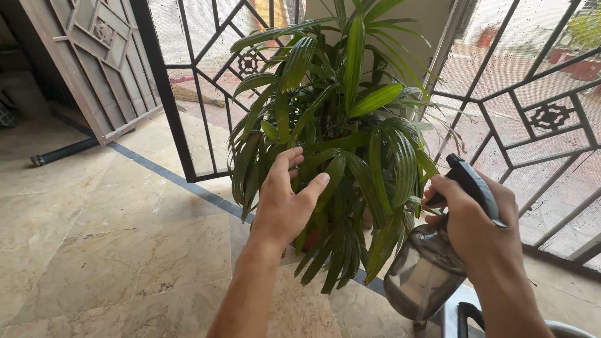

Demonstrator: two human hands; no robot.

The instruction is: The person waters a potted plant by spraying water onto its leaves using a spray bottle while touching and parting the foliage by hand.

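A tall potted palm-like plant (341, 119) with long glossy green leaves stands in front of me by a metal grille. My left hand (285, 200) reaches into its lower leaves, fingers spread and touching the fronds, with a leaf lying between thumb and fingers. My right hand (479, 225) grips the neck of a clear grey spray bottle (422, 272) with a black trigger head, nozzle pointed at the foliage. A bit of reddish pot (311, 238) shows through the leaves.
A black geometric metal grille with mesh (538, 119) runs behind the plant. An open brown gate panel (94, 62) stands at the far left. Beige stone floor tiles (113, 250) spread to the left. A metal object (466, 316) sits below the bottle.
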